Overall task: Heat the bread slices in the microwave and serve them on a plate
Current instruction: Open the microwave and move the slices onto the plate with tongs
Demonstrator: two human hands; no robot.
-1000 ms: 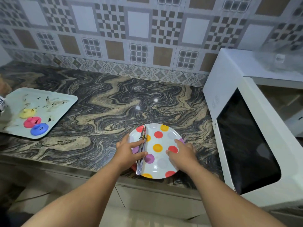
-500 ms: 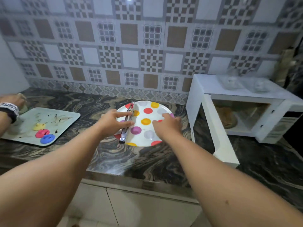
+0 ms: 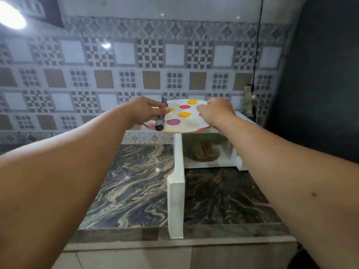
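Plate (image 3: 184,117) held level at the microwave (image 3: 211,164) top, above its open cavity, likely to park it near the bread (image 3: 203,153) for serving. Left hand (image 3: 144,111) gripping the plate's left rim, thumb pinning tongs (image 3: 160,118) against it so they ride along without sliding. Right hand (image 3: 215,111) curled over the right rim to steady it. Bread sitting inside the cavity, below the plate. Door (image 3: 175,183) swung out over the table (image 3: 126,183), leaving the cavity clear to reach.
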